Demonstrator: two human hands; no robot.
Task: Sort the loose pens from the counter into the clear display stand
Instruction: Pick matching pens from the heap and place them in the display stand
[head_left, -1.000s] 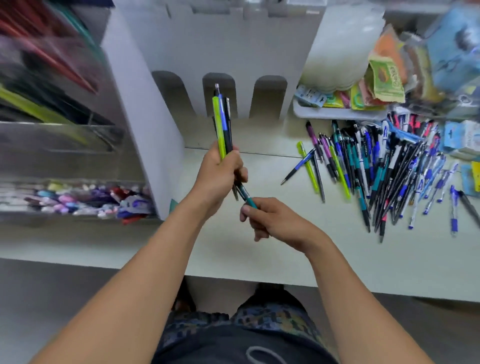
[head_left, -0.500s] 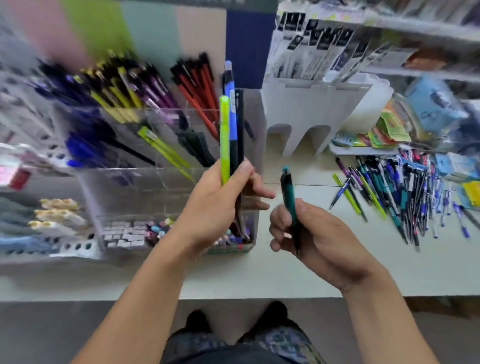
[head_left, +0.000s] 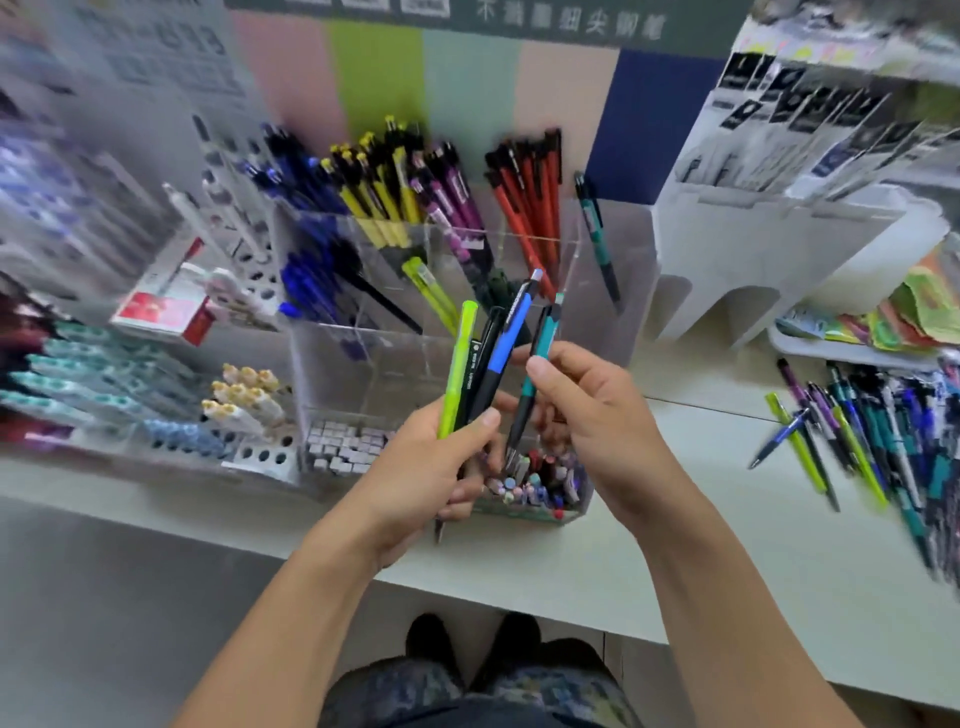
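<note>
My left hand (head_left: 426, 467) grips a bundle of pens (head_left: 480, 364): a lime green one, a black one and a blue one, all pointing up. My right hand (head_left: 587, 410) holds a single teal pen (head_left: 535, 364) upright beside that bundle. Both hands hover in front of the clear display stand (head_left: 618, 312), whose compartments hold blue, yellow, purple and red pens sorted by colour; one teal pen (head_left: 597, 239) leans in the right compartment. A heap of loose pens (head_left: 872, 441) lies on the counter at the right.
A low clear box of small coloured items (head_left: 540, 488) sits under my hands. White holed racks with markers (head_left: 223, 415) stand at the left. A white cardboard stand (head_left: 769, 249) and a tray with coloured packets (head_left: 904, 317) are at the back right. The counter edge (head_left: 519, 587) runs below.
The view has swung left onto the display stand. My right hand has drawn the teal pen out of the bundle and raised it next to the pens in my left hand.
</note>
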